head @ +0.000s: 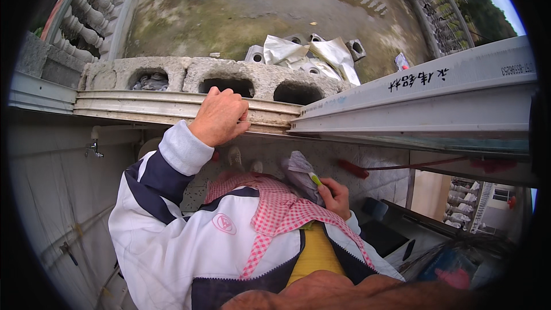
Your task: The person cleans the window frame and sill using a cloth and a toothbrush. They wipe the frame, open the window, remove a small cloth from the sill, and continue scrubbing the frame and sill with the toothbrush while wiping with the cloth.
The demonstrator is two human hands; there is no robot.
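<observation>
My left hand (221, 115) rests across the aluminium window track (142, 102), its fingers curled and the thumb to the right. The palm side is hidden, so whether it grips the track or something small does not show. Lower right, by the apron, my right hand (336, 198) holds a tool by its lime-green handle (315, 179). A grey cloth (301, 167) hangs beside that handle and covers the tool's far end. Just beyond the track lies a row of hollow concrete blocks (219, 69); crumpled grey material (150, 82) fills the left cavity.
A sliding window frame (413, 94) bearing writing stands at the right. Outside, several loose blocks (257, 55) and white sheets (286, 51) lie on the wet concrete floor (206, 13). Indoors are a tap (94, 150) on the left and a red-handled broom (355, 168) on the right.
</observation>
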